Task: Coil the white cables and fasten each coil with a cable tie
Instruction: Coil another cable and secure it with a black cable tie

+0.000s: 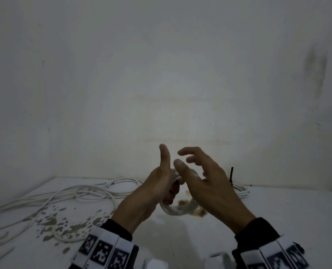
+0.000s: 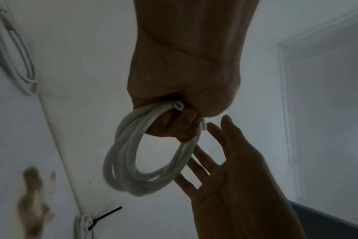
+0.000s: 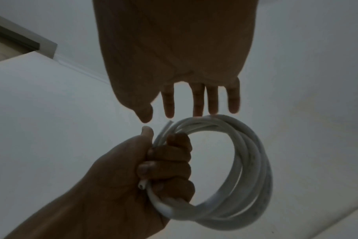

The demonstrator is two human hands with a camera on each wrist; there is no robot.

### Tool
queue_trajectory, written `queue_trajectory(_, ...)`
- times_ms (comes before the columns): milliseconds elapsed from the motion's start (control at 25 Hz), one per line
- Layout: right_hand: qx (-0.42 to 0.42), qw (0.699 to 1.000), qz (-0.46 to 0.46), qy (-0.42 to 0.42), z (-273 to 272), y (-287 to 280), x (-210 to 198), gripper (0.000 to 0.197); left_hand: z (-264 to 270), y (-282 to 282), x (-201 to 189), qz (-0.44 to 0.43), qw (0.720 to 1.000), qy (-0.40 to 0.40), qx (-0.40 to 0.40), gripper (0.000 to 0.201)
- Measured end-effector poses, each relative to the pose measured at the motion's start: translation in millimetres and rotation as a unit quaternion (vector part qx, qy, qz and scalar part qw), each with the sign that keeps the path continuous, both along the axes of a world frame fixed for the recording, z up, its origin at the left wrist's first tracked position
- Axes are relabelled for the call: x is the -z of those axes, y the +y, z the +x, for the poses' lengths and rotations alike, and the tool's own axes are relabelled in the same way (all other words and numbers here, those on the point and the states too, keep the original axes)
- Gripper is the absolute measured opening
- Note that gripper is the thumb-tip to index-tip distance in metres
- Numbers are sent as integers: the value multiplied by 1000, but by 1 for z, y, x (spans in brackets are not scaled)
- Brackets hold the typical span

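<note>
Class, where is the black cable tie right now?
In the head view the black cable tie stands at the table's far edge by the wall, on a coiled cable just beyond the right hand.

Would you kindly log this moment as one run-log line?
left hand: grips coil | right hand: open beside coil | tie: none on coil | tied coil: on table

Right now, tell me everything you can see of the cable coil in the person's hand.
The cable coil is a smooth white round cable wound into several loose loops forming a ring, with no tie visible on it. The left hand grips one side in a fist, thumb up, holding it in the air above the table. A cut end pokes out by the fist. The right hand hangs open beside it, fingertips near the loops.
</note>
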State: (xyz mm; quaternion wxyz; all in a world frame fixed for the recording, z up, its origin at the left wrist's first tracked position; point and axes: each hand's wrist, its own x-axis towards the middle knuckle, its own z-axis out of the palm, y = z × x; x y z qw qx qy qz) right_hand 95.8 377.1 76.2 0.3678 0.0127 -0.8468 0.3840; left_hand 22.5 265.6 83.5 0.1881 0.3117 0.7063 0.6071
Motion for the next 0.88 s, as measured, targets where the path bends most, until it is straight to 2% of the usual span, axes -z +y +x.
queue_trajectory(80, -67, 998, -15, 1, -4, 1, 4, 16, -1, 0, 3, 4, 999, -28, 32, 86)
queue_trajectory(160, -89, 995, -39, 12, -4, 5, 6, 16, -4, -1, 4, 18, 995, -80, 58, 86)
queue_trajectory(320, -49, 997, -49, 30, -7, 6, 7, 13, -12, -4, 6, 52, 983, -146, 102, 86)
queue_trajectory(440, -44, 993, -105, 29, -6, 7, 7, 13, -14, -5, 6, 56, 980, -140, 125, 84)
queue_trajectory(560, -45, 987, -154, 25, -4, 9, 7, 14, -14, -7, 11, 42, 984, -129, 112, 74)
queue_trajectory(880, -74, 983, -168, 30, -2, 14, 7, 14, -9, -2, 12, 78, 990, -112, 31, 63)
